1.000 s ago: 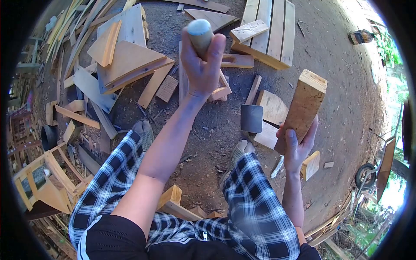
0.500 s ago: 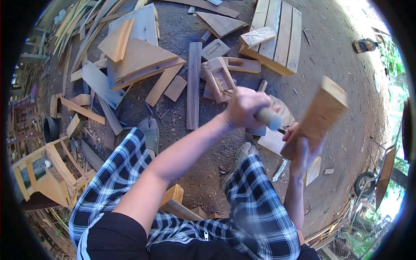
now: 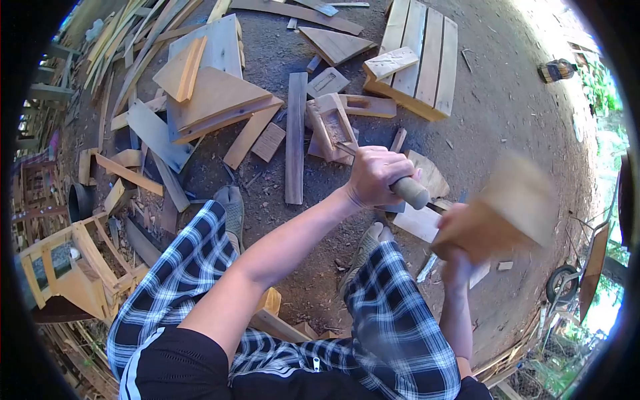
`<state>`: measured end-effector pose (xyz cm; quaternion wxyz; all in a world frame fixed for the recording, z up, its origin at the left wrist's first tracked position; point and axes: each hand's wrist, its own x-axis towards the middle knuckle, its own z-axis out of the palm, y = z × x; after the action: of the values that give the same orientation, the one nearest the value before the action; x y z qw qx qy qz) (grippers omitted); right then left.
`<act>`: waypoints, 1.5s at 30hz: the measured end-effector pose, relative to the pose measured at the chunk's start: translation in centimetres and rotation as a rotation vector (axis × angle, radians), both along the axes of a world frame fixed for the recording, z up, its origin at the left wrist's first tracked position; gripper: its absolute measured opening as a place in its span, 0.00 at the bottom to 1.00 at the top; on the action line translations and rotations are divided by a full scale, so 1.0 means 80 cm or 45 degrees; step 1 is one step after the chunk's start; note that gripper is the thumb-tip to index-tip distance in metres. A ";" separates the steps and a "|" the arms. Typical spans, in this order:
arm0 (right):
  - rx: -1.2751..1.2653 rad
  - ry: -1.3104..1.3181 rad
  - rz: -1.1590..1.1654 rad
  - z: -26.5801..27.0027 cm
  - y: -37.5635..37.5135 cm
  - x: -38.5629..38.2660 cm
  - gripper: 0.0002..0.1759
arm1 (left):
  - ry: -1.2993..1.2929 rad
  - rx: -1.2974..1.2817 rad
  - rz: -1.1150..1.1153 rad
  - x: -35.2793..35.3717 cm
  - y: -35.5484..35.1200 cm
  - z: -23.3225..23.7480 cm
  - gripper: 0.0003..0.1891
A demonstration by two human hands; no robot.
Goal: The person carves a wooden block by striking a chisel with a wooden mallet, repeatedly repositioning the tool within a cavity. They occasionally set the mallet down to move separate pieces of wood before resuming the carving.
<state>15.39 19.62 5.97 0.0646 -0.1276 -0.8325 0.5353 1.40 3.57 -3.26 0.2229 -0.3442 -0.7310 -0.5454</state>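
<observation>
My left hand [image 3: 380, 175] is closed round a chisel [image 3: 411, 193] whose round wooden handle end sticks out to the right. Its metal blade points up-left to the near edge of a hollowed wooden block [image 3: 326, 135]; whether the tip touches it is unclear. To the right, my right hand [image 3: 457, 263] grips a thick wooden mallet block [image 3: 510, 210], blurred by motion and held apart from the chisel handle. A slotted wooden piece [image 3: 373, 107] lies beside the hollowed block.
A slatted wooden box [image 3: 427, 60] stands at the upper right. Stacked triangular boards [image 3: 213, 100] and a long plank [image 3: 295, 140] lie ahead. A small wooden frame [image 3: 83, 267] is at the left. My feet are on the dirt ground, among scraps.
The mallet block has swung rightward, away from the chisel handle, and tilted. My left hand, still round the chisel, is slightly lower, and more of the blade shows. The view has shifted slightly.
</observation>
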 end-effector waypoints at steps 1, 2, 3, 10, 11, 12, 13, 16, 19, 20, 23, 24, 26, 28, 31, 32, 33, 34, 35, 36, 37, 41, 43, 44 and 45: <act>0.436 0.159 0.214 0.013 -0.013 -0.024 0.49 | 0.017 0.142 -0.026 -0.006 0.000 0.004 0.08; 0.361 0.265 0.211 0.001 -0.013 -0.029 0.50 | 0.020 0.134 -0.021 -0.008 -0.002 0.005 0.08; 0.225 0.280 0.097 0.001 -0.013 -0.029 0.49 | 0.007 0.098 -0.018 -0.010 -0.003 0.007 0.08; 0.459 0.267 0.155 0.010 -0.025 -0.039 0.48 | -0.089 0.176 0.108 -0.011 0.007 0.014 0.11; 0.413 0.227 0.135 0.000 -0.018 -0.036 0.52 | -0.072 0.171 0.104 -0.015 0.003 0.014 0.12; 0.402 0.225 0.144 -0.005 -0.017 -0.036 0.52 | -0.060 0.165 0.104 -0.019 -0.001 0.015 0.13; 0.180 0.224 0.054 -0.008 -0.017 -0.032 0.51 | -0.106 0.236 0.137 -0.023 -0.003 0.017 0.13; -0.079 0.287 -0.034 -0.010 -0.007 -0.031 0.50 | -0.275 0.490 0.275 -0.042 -0.012 0.024 0.12; 0.100 0.213 -0.019 -0.016 0.002 -0.038 0.50 | -0.493 0.693 0.551 -0.070 -0.043 0.027 0.11; 0.100 0.205 -0.032 -0.018 0.001 -0.038 0.50 | -0.533 0.852 0.589 -0.078 -0.050 0.025 0.12; -0.104 0.182 -0.052 -0.019 -0.005 -0.037 0.49 | -0.690 1.010 0.353 -0.082 -0.069 0.045 0.13; -0.066 0.185 -0.050 -0.019 -0.004 -0.036 0.49 | -0.694 1.008 0.348 -0.083 -0.067 0.045 0.13; -0.029 0.191 -0.053 -0.019 -0.005 -0.036 0.49 | -0.653 1.029 0.265 -0.085 -0.064 0.042 0.15; -0.040 0.181 -0.050 -0.021 -0.005 -0.036 0.49 | -0.640 0.962 0.274 -0.084 -0.064 0.027 0.15; 0.182 0.253 0.015 -0.031 0.001 -0.040 0.44 | -0.501 0.923 0.207 -0.086 -0.060 0.017 0.16; 0.183 0.252 0.009 -0.028 -0.001 -0.039 0.44 | -0.515 0.926 0.212 -0.085 -0.056 0.016 0.14; 0.097 0.212 -0.027 -0.023 -0.006 -0.039 0.46 | -0.530 0.930 0.216 -0.084 -0.052 0.018 0.13; 0.010 0.171 -0.063 -0.021 -0.009 -0.038 0.49 | -0.536 0.928 0.208 -0.081 -0.050 0.020 0.13; 0.008 0.167 -0.073 -0.023 -0.008 -0.037 0.49 | -0.551 0.850 0.227 -0.078 -0.048 0.021 0.13; 0.030 0.171 -0.061 -0.024 -0.006 -0.038 0.48 | -0.563 0.774 0.244 -0.075 -0.046 0.023 0.13; 0.051 0.174 -0.051 -0.025 -0.005 -0.038 0.48 | -0.569 0.771 0.236 -0.076 -0.044 0.022 0.13; 0.003 0.160 -0.028 -0.022 -0.008 -0.043 0.47 | -0.521 0.501 0.199 -0.085 -0.041 0.010 0.16; -0.052 0.151 -0.038 -0.016 -0.010 -0.049 0.48 | -0.361 0.365 0.316 -0.089 -0.027 0.014 0.19; -0.055 0.152 -0.034 -0.010 -0.008 -0.053 0.48 | -0.359 0.363 0.320 -0.088 -0.016 0.016 0.19; -0.045 0.253 -0.067 -0.002 -0.003 -0.057 0.46 | -0.267 0.294 0.260 -0.087 -0.007 0.021 0.19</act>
<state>10.84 19.37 5.79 0.1587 -0.0971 -0.8087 0.5581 -5.56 3.02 -1.59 0.2377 -0.1814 -0.7140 -0.6331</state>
